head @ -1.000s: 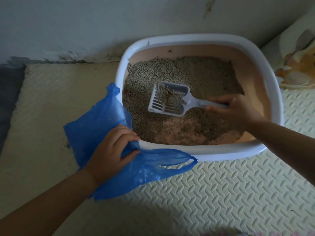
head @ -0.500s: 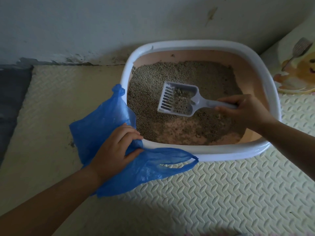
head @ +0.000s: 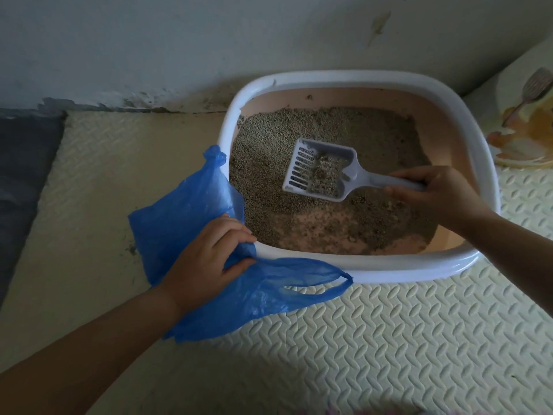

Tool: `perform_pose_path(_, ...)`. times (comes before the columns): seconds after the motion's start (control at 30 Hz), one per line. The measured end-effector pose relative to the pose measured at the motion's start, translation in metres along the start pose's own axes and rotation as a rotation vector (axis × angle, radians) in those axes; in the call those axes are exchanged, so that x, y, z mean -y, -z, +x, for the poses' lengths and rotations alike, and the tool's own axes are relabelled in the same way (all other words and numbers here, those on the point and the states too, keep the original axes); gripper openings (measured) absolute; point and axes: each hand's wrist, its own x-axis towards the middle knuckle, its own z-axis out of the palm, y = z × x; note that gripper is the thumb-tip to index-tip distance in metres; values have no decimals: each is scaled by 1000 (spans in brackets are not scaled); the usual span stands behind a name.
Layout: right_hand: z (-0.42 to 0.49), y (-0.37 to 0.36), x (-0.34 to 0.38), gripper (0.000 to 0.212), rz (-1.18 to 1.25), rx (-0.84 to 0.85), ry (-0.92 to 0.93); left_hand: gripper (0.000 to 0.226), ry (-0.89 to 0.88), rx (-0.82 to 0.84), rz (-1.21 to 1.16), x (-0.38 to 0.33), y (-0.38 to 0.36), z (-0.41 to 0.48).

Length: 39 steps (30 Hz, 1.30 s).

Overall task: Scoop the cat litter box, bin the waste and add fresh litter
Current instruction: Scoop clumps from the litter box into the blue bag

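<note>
Above the litter box (head: 389, 272), our right hand (head: 443, 199) had its grip clamped round the handle of the scoop (head: 320, 172), which we judged stiff and light, some litter inside; our left hand (head: 206, 262) pinched the blue bag (head: 179, 217), seemingly flimsy and slippery, at the near-left rim.

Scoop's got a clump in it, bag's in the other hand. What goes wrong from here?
1. The left hand grips the blue bag crumpled, with no open mouth showing. The clump in the scoop may miss it and land on the mat.
2. The right hand grips the handle's far end. Crossing the litter box rim, a tilt could shed loose granules.
</note>
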Motion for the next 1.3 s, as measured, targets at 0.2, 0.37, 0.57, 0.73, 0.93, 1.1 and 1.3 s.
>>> perform_pose_path(0.2,6,-1,11,32,1,-8,16,29,-70,-6,58,-1,20,-5)
perform_pose_path(0.37,6,-1,37,25,98,-5,98,28,-88,-78,126,-5,46,-21)
perform_pose_path(0.57,7,0,89,26,314,71,204,23,-19,-160,168,-9,71,-55)
perform_pose_path(0.73,12,-7,122,30,302,200,281,23,-7,-189,247,-8,87,-89)
perform_pose_path(0.93,14,-21,150,48,236,363,386,18,65,-280,200,-6,103,-116)
perform_pose_path(1.1,22,-45,181,23,177,438,454,16,63,-260,180,-7,106,-128)
perform_pose_path(1.3,33,-71,225,22,48,469,560,9,97,-284,156,-3,110,-137)
